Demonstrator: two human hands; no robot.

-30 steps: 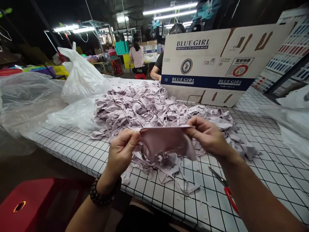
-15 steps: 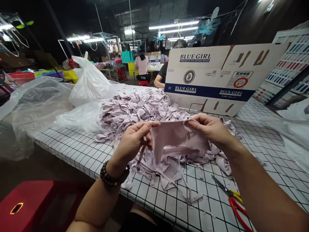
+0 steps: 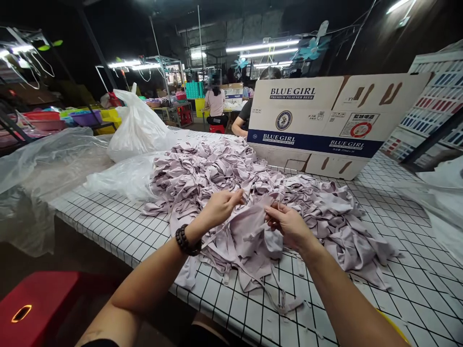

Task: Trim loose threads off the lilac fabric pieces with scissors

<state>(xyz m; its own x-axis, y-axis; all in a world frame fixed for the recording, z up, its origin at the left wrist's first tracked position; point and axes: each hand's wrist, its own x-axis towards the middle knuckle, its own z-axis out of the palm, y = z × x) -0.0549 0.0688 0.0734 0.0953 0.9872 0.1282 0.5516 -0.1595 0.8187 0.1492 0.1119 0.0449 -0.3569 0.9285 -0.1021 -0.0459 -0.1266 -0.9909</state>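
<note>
A large heap of pale lilac fabric pieces (image 3: 217, 168) covers the middle of a table with a white, black-gridded top (image 3: 119, 226). My left hand (image 3: 220, 207), a dark bead bracelet on its wrist, pinches the upper edge of one lilac piece (image 3: 249, 231). My right hand (image 3: 287, 224) pinches the same piece close beside it. The piece hangs slack between both hands, just above the near side of the heap.
A "BLUE GIRL" cardboard box (image 3: 325, 125) stands at the back right. Clear and white plastic bags (image 3: 137, 127) lie at the left. A red stool (image 3: 36, 308) sits below the table's near edge. Two people sit at the back behind the box.
My hands have come closer together and lower, toward the heap. The lilac piece, held stretched flat before, now hangs slack. The red-handled scissors have gone out of view.
</note>
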